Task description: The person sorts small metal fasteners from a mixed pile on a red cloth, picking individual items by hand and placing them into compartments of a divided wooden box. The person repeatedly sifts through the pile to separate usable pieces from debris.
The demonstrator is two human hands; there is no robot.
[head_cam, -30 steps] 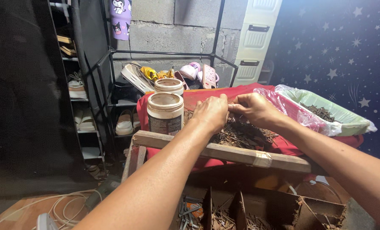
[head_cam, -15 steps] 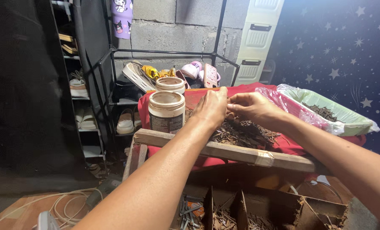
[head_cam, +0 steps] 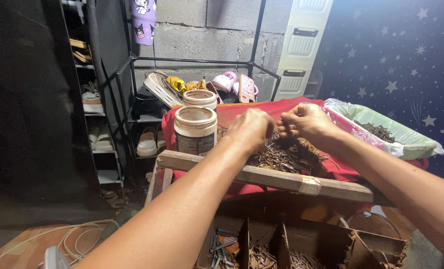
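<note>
A heap of rusty brown nails (head_cam: 286, 153) lies on a red cloth (head_cam: 232, 112) behind a wooden bar (head_cam: 281, 179). My left hand (head_cam: 251, 128) hovers over the heap's left side, fingers curled and blurred, knuckles toward me. My right hand (head_cam: 306, 122) is lifted just above the heap with its fingertips pinched together; whether a nail sits between them is too small to tell. The two hands are a little apart.
Two white lidded jars (head_cam: 195, 130) stand left of the heap. A green tray (head_cam: 406, 142) lined with plastic holds more nails at right. A partitioned wooden box (head_cam: 301, 246) with nails sits below. Shoe racks (head_cam: 132, 114) stand behind, cables (head_cam: 77, 239) lie on the floor.
My hands were together at the heap's far edge; now they have drawn apart, the right one rising slightly and the left one moving, blurred.
</note>
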